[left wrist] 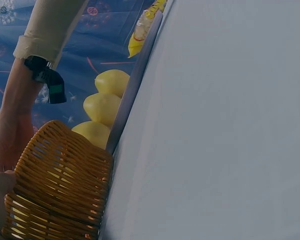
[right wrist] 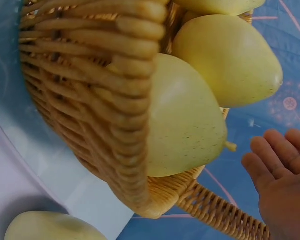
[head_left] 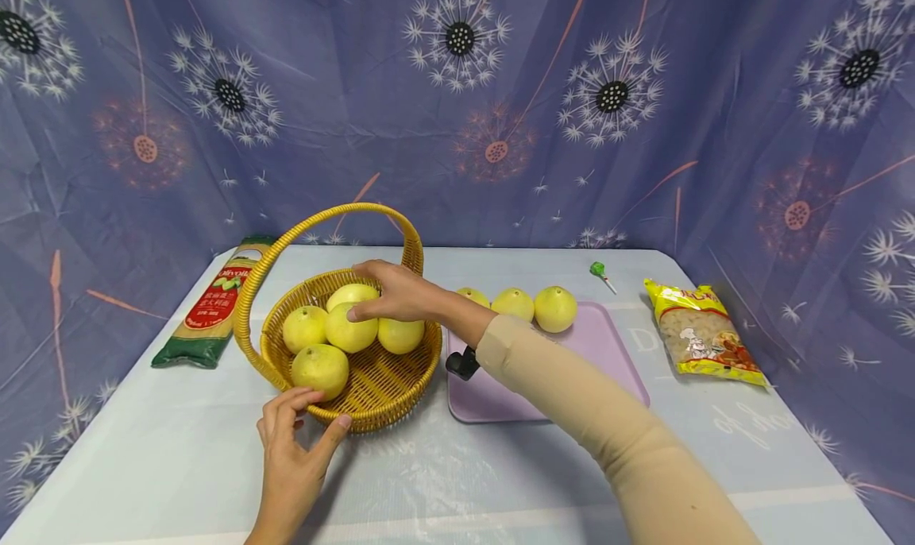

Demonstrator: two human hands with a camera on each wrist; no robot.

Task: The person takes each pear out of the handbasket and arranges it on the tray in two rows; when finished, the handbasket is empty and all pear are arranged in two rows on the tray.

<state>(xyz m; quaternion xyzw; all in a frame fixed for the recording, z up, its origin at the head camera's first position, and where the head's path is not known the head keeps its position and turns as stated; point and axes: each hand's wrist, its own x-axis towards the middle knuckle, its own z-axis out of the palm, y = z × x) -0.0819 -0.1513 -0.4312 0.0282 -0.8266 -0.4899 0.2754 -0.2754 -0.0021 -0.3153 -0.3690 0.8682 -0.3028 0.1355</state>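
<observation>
A wicker basket (head_left: 396,410) was seen left of the middle of the table (head_left: 465,481), between its left edge and a lilac tray (head_left: 608,346). Five yellow fruits (head_left: 320,372) were held in it, and three more fruits (head_left: 555,308) were lined up along the tray's far edge, out to its far left corner.

The near rim of the basket was grasped by the left hand (head_left: 296,450), thumb and fingers set on it. The right hand (head_left: 393,291) was held over the basketed fruits, its grip apparently released: in the right wrist view its fingers were extended and clear of the fruit; whether a fruit was touched by its thumb could not be told.

The work was judged to be the filling of the basket, more than half done, with the tray's three left to be moved.

A noodle packet (head_left: 218,299) by the left edge, a lollipop (head_left: 599,270) near the far edge and a yellow bag (head_left: 704,334) by the right edge were left untouched.
</observation>
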